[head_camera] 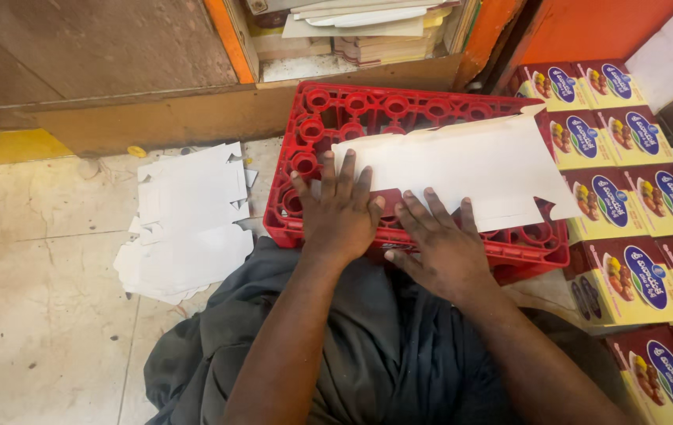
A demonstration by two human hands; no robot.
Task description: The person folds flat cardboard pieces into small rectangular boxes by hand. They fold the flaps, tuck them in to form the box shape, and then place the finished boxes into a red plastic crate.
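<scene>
The flat white blank [462, 169] lies on the red crate [297, 212], its long axis running left to right and stretching off to my right — my left hand [339, 208] and right hand [440, 244] both rest spread flat, gripping nothing, along its near-left edge, the right nearer its middle.

The single head-worn camera is looking steeply down from close above the seated person's lap, facing forward over the red plastic crate [431, 118] toward a wooden shelf base [155, 118], taking in tiled floor [37, 315] leftward and stacked yellow cartons [627, 205] rightward.
</scene>
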